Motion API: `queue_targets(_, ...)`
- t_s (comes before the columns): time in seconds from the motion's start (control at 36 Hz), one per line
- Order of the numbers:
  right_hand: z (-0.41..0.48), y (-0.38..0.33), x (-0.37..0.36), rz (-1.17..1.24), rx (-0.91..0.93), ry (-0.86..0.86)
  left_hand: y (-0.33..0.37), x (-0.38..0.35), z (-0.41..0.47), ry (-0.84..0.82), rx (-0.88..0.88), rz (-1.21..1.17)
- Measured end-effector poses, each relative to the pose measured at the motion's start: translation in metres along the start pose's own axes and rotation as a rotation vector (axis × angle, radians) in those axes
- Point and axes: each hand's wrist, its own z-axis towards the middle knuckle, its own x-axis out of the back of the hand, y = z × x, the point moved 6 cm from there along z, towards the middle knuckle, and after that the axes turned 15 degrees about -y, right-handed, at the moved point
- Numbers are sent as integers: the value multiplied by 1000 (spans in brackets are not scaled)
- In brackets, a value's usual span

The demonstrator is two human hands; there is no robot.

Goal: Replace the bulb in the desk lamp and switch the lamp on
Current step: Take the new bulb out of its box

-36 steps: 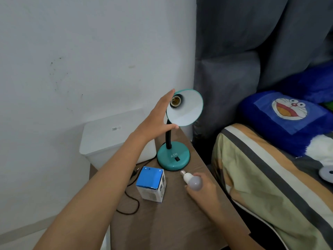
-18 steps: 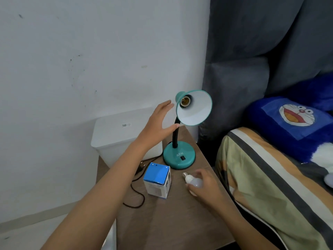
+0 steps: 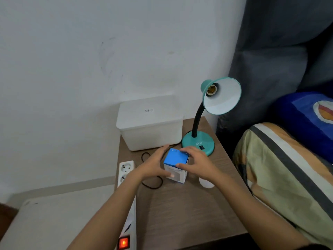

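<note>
Bed (image 3: 281, 170) takes the frame from 3 to 5 o'clock, striped cover, blue pillow (image 3: 304, 114) at its head. Wooden nightstand (image 3: 189, 204) sits centre to 6 o'clock. White plastic bin (image 3: 149, 123) at the nightstand's 11 o'clock, against the wall. White power strip (image 3: 126, 170) runs along the nightstand's 9 o'clock edge, red switch (image 3: 123, 242) lit at the near end.

Teal desk lamp (image 3: 198, 143) stands at the nightstand's 1 o'clock, base just beside the bin. Shade (image 3: 223, 96) tilts toward us, socket (image 3: 210, 89) bare, no bulb in it. Lamp's black cord (image 3: 152, 184) loops over the wood at 9 o'clock of the box.

Our two hands wrap the small blue-and-white box (image 3: 176, 164), which sits on the nightstand just at 7 o'clock of the lamp base. Left hand (image 3: 153, 166) grips the box's left side, thumb across the front face. Right hand (image 3: 198, 165) grips the right side, fingers over the blue top.

White bulb (image 3: 206, 183) lies on the wood at 4 o'clock of the box, mostly hidden under our right wrist, untouched by either hand.
</note>
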Motion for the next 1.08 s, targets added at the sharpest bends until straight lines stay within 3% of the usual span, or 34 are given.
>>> queue_targets(0.42,0,-5,-7,-285,73,-109,-8,-16,6,172,-80,-211)
queue_targets(0.64,2,-11,15,32,75,125,-9,-32,-1,253,-130,-326)
queue_targets(0.81,29,3,31,300,-109,243,-12,-44,-2,344,-148,-355)
queue_targets(0.94,42,7,32,385,-192,290,-13,-46,-2,363,-141,-349)
queue_targets(1.08,21,4,35,350,-118,487,-12,-42,-3,334,-145,-336)
